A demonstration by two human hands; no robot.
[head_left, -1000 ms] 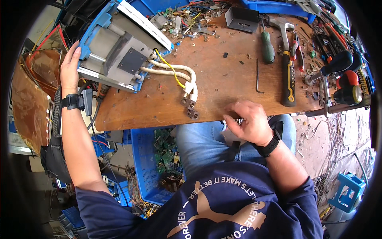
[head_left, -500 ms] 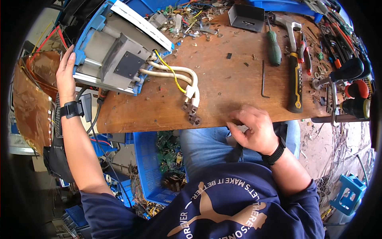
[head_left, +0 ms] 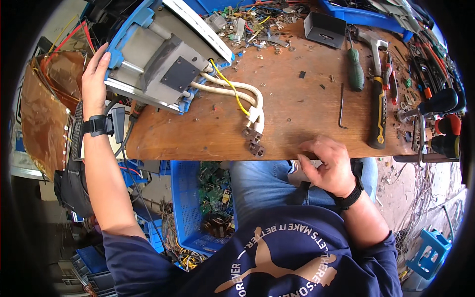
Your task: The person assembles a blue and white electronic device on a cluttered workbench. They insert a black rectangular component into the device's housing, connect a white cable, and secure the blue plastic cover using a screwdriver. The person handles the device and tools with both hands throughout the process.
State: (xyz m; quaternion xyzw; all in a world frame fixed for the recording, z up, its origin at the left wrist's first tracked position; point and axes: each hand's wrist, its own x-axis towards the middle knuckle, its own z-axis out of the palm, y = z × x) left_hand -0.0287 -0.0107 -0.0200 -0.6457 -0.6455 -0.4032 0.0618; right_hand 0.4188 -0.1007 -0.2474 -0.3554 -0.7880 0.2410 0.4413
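Note:
Stretched out along the left side of a blue-and-grey metal device (head_left: 132,81), my left hand (head_left: 95,74) touches its blue plastic corner piece; the hand's underside is hidden. The device lies tilted at the bench's left, with a black square plate (head_left: 179,74) on its grey housing. Two thick cream cables (head_left: 237,84) and a thin yellow wire (head_left: 228,83) run from it to a brown terminal block (head_left: 255,143) near the front edge. To the right of that block, my right hand (head_left: 329,166) is over the bench edge, fingers loosely bent, thumb apart, nothing visible in it.
On the wooden bench (head_left: 292,99) lie a hex key (head_left: 342,106), a green-handled screwdriver (head_left: 355,69), a hammer (head_left: 378,109) and red-handled pliers (head_left: 393,86). A black box (head_left: 324,29) and metal scraps (head_left: 252,29) are behind. Below stands a blue crate (head_left: 183,208) holding circuit boards.
The whole view has shifted, so the bench and its things appear farther right. Both hands keep about the same places and poses relative to the device and the bench.

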